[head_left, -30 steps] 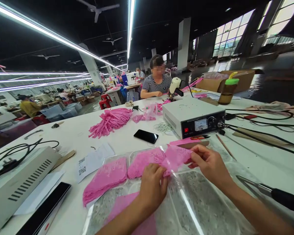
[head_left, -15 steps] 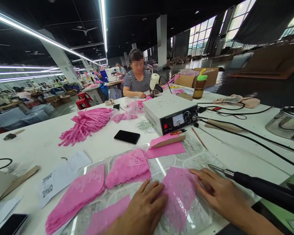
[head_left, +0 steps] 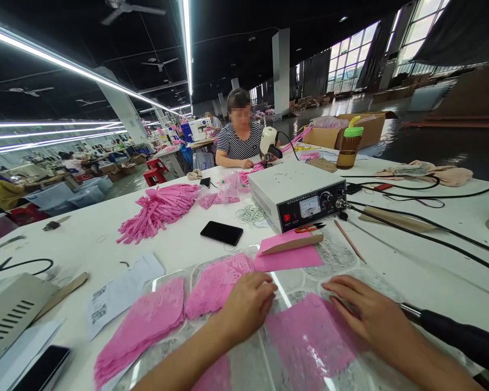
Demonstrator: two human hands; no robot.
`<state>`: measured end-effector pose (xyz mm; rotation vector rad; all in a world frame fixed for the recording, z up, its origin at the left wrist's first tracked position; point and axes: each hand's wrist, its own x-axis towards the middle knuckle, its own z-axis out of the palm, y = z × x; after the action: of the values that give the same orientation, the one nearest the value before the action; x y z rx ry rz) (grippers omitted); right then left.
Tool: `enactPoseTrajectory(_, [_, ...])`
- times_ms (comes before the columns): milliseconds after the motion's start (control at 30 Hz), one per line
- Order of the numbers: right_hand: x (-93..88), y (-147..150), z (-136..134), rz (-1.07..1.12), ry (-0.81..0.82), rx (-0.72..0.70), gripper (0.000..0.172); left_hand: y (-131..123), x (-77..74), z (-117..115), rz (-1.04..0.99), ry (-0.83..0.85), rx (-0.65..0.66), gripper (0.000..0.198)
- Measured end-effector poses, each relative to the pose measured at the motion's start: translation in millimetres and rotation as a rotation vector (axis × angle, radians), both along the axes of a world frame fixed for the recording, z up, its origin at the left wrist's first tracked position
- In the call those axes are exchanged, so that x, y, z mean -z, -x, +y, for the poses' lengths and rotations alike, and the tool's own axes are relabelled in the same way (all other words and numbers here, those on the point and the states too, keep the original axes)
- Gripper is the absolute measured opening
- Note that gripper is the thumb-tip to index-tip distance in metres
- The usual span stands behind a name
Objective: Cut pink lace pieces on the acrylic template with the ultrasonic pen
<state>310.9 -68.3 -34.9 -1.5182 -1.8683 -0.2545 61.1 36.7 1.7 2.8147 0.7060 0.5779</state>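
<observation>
My left hand (head_left: 248, 307) is at the right edge of a stack of pink lace pieces (head_left: 214, 282), its fingers curled together; what is inside them, if anything, is hidden. My right hand (head_left: 362, 307) has fingers stretched and thumb apart, beside the upper right edge of a flat pink piece (head_left: 309, 336). That piece lies on a clear, glossy plastic sheet (head_left: 248, 353) with light glinting over it. Another stack of pink lace pieces (head_left: 146, 326) lies further left. Part of a pink piece (head_left: 215, 377) shows below my left forearm. A black-handled pen-like tool (head_left: 452, 331) lies behind my right wrist.
A control box with a meter (head_left: 301, 195) stands ahead, cables running right. Before it lie a folded pink piece (head_left: 289, 260) and red-handled snips (head_left: 309, 228). A phone (head_left: 221, 232), pink strips (head_left: 158, 212) and a bottle (head_left: 348, 149) are about. A person (head_left: 240, 136) sits opposite.
My left hand has lifted off the flat pink piece and moved up to the right-hand lace stack, its fingers curling. My right hand stays by the piece's edge. The view has shifted slightly.
</observation>
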Motion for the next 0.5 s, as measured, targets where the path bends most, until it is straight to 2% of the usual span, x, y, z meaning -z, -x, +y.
enactPoseTrajectory(67, [-5.4, 2, 29, 0.013, 0.0, -0.005, 0.028, -12, -4.6, 22, -0.014, 0.009, -0.102, 0.021])
enactPoseTrajectory(133, [-7.2, 3, 60, 0.024, 0.012, 0.006, 0.03, -24, -8.9, 41, -0.012, 0.021, -0.176, 0.029])
enactPoseTrajectory(233, [-3.4, 3, 93, 0.019, 0.055, 0.014, 0.029, -38, -10.9, 56, 0.037, 0.052, -0.186, 0.038])
enactPoseTrajectory(367, [1.9, 1, 104, -0.013, 0.126, 0.008, 0.02, -43, -3.9, 55, 0.107, 0.085, -0.112, 0.032])
enactPoseTrajectory(500, [-4.7, 2, 101, -0.007, 0.202, 0.022, 0.017, -39, 3.8, 53, 0.12, 0.087, -0.054, 0.026])
